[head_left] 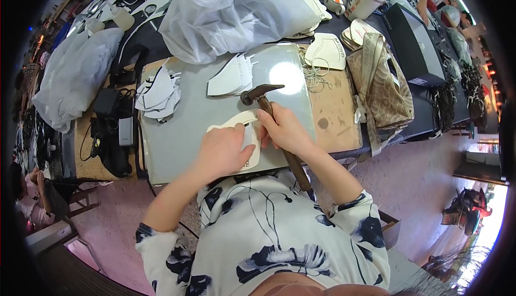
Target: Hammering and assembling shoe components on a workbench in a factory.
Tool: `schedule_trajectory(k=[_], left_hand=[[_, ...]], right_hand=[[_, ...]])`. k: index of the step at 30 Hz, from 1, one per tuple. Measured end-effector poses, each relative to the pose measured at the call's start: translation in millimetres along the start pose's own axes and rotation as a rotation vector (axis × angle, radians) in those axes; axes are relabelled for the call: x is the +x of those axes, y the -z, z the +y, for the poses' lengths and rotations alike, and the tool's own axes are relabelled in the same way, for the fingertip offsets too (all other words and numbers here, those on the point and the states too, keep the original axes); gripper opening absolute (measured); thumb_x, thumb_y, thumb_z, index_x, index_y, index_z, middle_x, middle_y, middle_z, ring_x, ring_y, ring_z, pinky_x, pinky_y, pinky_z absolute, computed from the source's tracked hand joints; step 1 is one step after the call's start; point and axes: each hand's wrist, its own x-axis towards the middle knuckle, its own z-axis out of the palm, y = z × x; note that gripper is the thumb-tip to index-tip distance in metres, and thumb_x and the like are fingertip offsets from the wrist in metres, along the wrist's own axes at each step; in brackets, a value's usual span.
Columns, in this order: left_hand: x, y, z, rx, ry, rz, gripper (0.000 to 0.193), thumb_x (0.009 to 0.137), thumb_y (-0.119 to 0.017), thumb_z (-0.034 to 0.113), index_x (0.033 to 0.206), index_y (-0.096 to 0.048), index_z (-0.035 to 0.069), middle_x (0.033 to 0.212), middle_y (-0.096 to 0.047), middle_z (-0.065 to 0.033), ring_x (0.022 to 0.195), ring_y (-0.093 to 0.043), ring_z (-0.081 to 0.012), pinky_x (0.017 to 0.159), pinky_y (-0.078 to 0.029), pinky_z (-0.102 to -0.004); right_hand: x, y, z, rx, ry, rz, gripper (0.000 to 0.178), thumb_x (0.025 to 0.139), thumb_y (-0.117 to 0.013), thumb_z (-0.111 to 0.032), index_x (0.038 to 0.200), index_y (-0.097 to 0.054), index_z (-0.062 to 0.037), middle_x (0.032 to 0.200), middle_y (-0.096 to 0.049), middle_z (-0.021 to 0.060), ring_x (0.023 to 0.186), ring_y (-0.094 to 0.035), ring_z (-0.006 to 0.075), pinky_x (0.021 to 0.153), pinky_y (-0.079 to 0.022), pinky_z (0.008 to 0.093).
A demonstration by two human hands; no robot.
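Observation:
My right hand [285,129] is closed around the wooden handle of a hammer [296,169]. Its metal head sticks up past my fingers toward the far side, and the handle points back toward my body. Thumb and forefinger of that hand also reach the edge of a cream cut-out piece [255,151] with a curved outline. My left hand [224,148] presses on this piece with bent fingers, its thumb out to the side, hiding much of it. A grey board [180,153] lies beneath. Beyond my hands are two stacks of white cut pieces, a left stack [159,94] and a middle stack [232,76].
A big translucent plastic bag [226,13] covers the board's far edge. Right of it are string [318,75], cream pieces [326,51], a patterned brown bag [384,86], a black box [413,43], a mug [335,3] and a jar [365,0]. Black adapters [113,102] sit left.

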Motion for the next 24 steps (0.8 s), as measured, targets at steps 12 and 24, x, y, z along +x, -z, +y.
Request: schedule_trajectory(k=[12, 24], left_hand=[[20, 19, 24, 0.132, -0.122, -0.391, 0.025, 0.075, -0.062, 0.024, 0.082, -0.070, 0.002, 0.077, -0.069, -0.0159, 0.075, -0.069, -0.0302, 0.069, -0.056, -0.0426], [29, 25, -5, -0.076, -0.090, -0.372, 0.018, 0.076, -0.062, 0.017, 0.073, -0.064, -0.001, 0.069, -0.068, -0.0143, 0.065, -0.069, -0.0266, 0.063, -0.057, -0.0383]], right_hand=[[-2, -6, -5, -0.133, 0.049, 0.049, 0.032, 0.100, -0.050, -0.025, 0.086, -0.048, 0.0035, 0.064, -0.063, 0.0135, 0.051, -0.065, 0.0223, 0.044, -0.048, 0.0341], [-3, -1, -2, 0.005, -0.007, -0.004, 0.027, 0.103, -0.046, -0.024, 0.096, -0.048, 0.0025, 0.073, -0.065, 0.0099, 0.060, -0.069, 0.0176, 0.040, -0.044, 0.0256]])
